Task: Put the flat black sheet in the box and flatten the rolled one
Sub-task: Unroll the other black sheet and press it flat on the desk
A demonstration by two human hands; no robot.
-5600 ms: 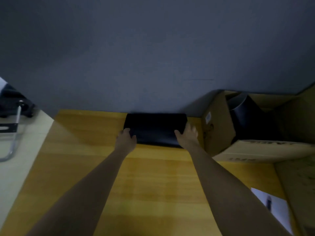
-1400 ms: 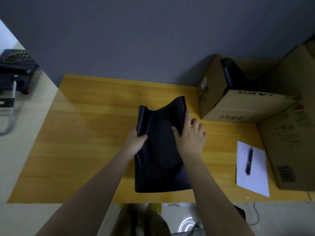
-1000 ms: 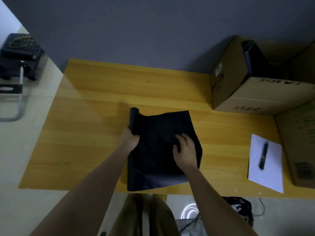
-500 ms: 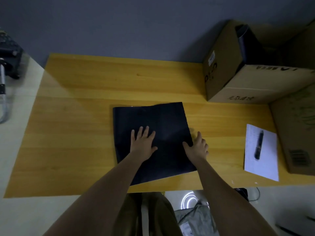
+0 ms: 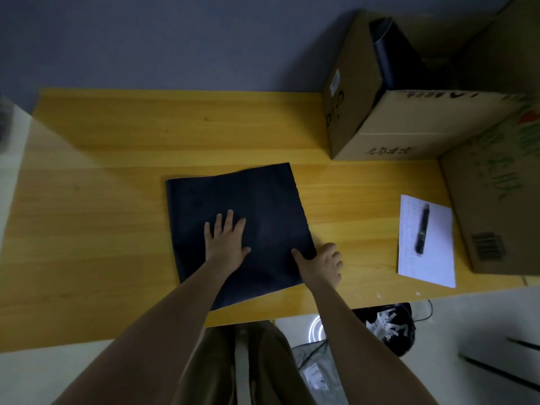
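The sheet [image 5: 239, 229] now lies unrolled; my left grip [image 5: 225, 244] presses it open-palmed, right grip [image 5: 320, 266] pinching its edge.

A yellow wooden table [image 5: 117, 159] stands against a grey-blue wall [image 5: 175, 39] over seemingly pale floor [image 5: 35, 375], dimly lit.
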